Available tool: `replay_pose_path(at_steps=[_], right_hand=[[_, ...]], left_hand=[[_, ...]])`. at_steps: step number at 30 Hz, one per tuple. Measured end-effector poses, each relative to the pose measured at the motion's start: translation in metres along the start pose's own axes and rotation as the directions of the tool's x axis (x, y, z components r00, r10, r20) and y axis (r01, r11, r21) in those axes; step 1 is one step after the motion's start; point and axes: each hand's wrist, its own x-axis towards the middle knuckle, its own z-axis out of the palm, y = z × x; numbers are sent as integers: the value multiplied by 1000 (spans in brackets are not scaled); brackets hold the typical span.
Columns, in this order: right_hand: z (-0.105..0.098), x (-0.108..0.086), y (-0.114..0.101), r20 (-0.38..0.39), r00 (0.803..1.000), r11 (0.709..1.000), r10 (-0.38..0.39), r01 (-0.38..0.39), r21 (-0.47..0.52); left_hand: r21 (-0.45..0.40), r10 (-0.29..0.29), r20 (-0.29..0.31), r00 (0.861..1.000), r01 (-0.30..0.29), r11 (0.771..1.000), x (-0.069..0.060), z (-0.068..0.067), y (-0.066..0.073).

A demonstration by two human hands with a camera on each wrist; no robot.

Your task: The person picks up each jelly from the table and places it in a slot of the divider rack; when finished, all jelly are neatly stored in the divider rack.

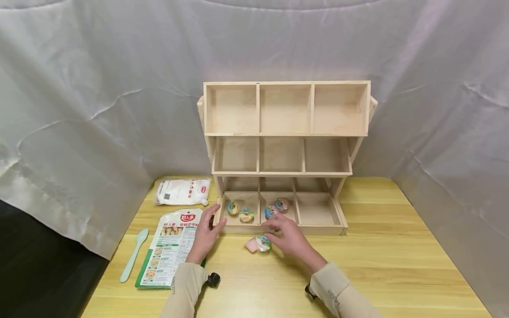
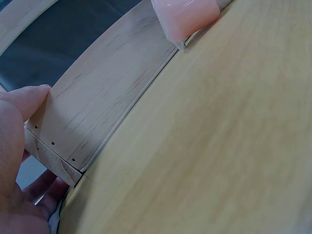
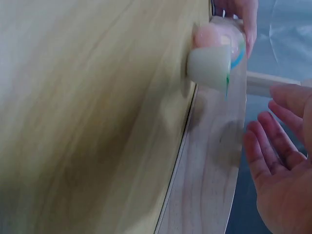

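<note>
My left hand (image 1: 204,234) holds the front left corner of a wooden tiered rack (image 1: 286,175), its thumb (image 2: 36,97) against the front board's top edge and the fingers round the side. Over the rack's front edge, my right hand (image 1: 291,236) has its fingers loosely bent, with nothing between them. Close by, a white jelly cup (image 3: 209,67) and a pink jelly cup (image 1: 251,244) lie together on the table by the front board. Two yellow-lidded jelly cups (image 1: 246,215) sit in the bottom left compartment. Two pinkish ones (image 1: 282,203) are in the bottom middle compartment.
On the left of the table lie a green-and-white food packet (image 1: 171,247), partly under the left arm, a pale green spoon (image 1: 134,256) and a white pouch (image 1: 183,191) behind them. Grey curtain (image 1: 286,39) hangs behind and beside the table.
</note>
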Motion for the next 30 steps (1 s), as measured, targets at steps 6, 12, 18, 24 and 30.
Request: replay_pose_path(at_steps=[6,12,18,24,30], right_hand=[[8,-5,2,106,994,1000,13,-12,-10],[12,-7,4,142,989,999,33,-31,-21],[13,-7,4,145,989,999,27,-23,-31],[14,-7,5,145,989,999,26,-19,-48],[15,-6,5,147,989,998,24,-16,-56]], left_hand=[[8,-5,8,1000,5,1000,-2,0,0],[20,3,3,1000,-3,1000,-1,0,0],[17,7,2,1000,-7,1000,0,0,0],[28,-2,9,1000,1,1000,0,-1,1],[30,-14,27,1000,14,999,-1,-1,3]])
